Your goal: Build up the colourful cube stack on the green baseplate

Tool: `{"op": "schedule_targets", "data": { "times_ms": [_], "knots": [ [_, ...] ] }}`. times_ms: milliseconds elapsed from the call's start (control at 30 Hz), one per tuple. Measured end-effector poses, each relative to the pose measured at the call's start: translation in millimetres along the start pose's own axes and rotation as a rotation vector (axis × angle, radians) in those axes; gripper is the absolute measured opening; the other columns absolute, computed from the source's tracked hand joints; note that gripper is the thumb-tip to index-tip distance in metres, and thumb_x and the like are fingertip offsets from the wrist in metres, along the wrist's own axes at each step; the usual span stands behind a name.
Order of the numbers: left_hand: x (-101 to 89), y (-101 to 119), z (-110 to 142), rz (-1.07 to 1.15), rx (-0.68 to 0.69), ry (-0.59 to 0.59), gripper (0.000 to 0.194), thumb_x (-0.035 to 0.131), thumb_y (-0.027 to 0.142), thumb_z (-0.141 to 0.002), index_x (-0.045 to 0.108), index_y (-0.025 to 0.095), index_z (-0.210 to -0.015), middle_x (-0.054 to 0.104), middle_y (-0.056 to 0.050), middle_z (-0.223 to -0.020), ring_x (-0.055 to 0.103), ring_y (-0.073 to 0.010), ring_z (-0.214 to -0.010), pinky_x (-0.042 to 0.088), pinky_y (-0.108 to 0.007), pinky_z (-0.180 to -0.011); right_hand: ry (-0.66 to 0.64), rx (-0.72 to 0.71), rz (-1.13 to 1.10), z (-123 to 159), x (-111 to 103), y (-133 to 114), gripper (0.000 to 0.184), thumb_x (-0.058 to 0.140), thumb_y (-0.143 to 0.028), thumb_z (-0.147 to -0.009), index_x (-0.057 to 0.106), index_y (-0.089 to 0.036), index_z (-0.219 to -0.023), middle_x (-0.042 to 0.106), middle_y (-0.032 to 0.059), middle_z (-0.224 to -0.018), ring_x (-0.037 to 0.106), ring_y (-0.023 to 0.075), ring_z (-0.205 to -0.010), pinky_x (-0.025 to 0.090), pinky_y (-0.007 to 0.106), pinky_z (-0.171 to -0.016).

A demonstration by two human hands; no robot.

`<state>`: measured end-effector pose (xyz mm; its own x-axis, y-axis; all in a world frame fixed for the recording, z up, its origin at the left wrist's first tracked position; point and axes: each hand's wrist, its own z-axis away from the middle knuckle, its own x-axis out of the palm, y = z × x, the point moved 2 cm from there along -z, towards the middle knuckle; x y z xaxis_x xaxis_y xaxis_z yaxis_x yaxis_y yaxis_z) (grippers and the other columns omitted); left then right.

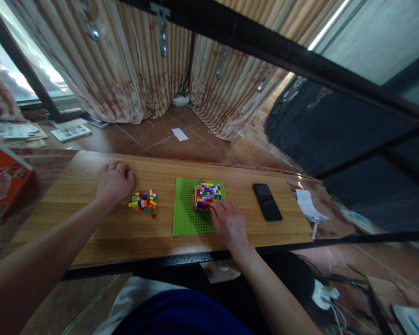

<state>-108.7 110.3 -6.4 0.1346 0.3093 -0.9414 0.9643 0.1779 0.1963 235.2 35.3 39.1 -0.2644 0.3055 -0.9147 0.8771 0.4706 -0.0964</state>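
Observation:
A block of small multicoloured building bricks (207,193) stands on a green studded baseplate (185,218). My right hand (228,222) is at the front right corner of this block, its bent fingers closed against the lower front edge; the fingertips are partly hidden. To the left of the baseplate lies a loose pile of small bricks (143,201) in mixed colours, with a few set slightly apart at its near side. My left hand (115,181) rests palm down on the table just left of that pile, thumb apart from the fingers, with nothing visible in it.
The wooden table (101,239) has a dark front edge. A black phone (267,202) lies right of the baseplate. An orange box (7,181) is off the left end. Papers (309,204) lie beyond the right end. A dark metal bar (265,44) crosses above.

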Motion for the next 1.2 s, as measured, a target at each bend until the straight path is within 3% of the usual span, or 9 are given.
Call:
{"op": "schedule_targets", "data": {
  "times_ms": [167,400,800,1200],
  "knots": [
    [3.2,-3,-1,-0.004,-0.015,0.0,0.038,0.037,0.035,-0.09,0.061,0.014,-0.112,0.059,-0.015,-0.125,0.05,-0.0318,-0.116,0.038,-0.043,-0.102,-0.001,0.023,-0.056,-4,-1,2,0.012,0.055,-0.021,-0.094,0.067,-0.021,-0.092,0.067,0.0057,-0.087,0.059,0.0198,-0.086,0.044,0.031,-0.075],
    [3.2,-3,0,0.021,-0.017,0.007,0.039,0.037,0.035,-0.091,0.06,0.014,-0.114,0.059,-0.015,-0.125,0.049,-0.0312,-0.117,0.037,-0.044,-0.103,0.092,0.098,-0.113,3,5,5,0.009,0.059,-0.024,-0.093,0.067,-0.021,-0.091,0.067,0.0048,-0.089,0.06,0.0183,-0.083,0.045,0.029,-0.073],
    [2.7,-2,-1,0.001,-0.02,0.006,0.039,0.036,0.035,-0.09,0.06,0.014,-0.112,0.06,-0.015,-0.124,0.049,-0.0306,-0.117,0.037,-0.043,-0.103,0.179,0.095,-0.127,9,9,0,0.017,0.055,-0.025,-0.095,0.072,-0.021,-0.095,0.067,0.0069,-0.093,0.061,0.0173,-0.086,0.047,0.029,-0.077],
    [2.3,-2,0,0.023,-0.014,0.001,0.039,0.035,0.034,-0.09,0.061,0.013,-0.111,0.059,-0.017,-0.123,0.049,-0.0318,-0.117,0.037,-0.044,-0.102,0.183,0.142,-0.205,7,11,-1,0.02,0.052,-0.025,-0.096,0.071,-0.02,-0.091,0.066,0.0064,-0.091,0.062,0.0167,-0.085,0.048,0.028,-0.075]
  ]
}}
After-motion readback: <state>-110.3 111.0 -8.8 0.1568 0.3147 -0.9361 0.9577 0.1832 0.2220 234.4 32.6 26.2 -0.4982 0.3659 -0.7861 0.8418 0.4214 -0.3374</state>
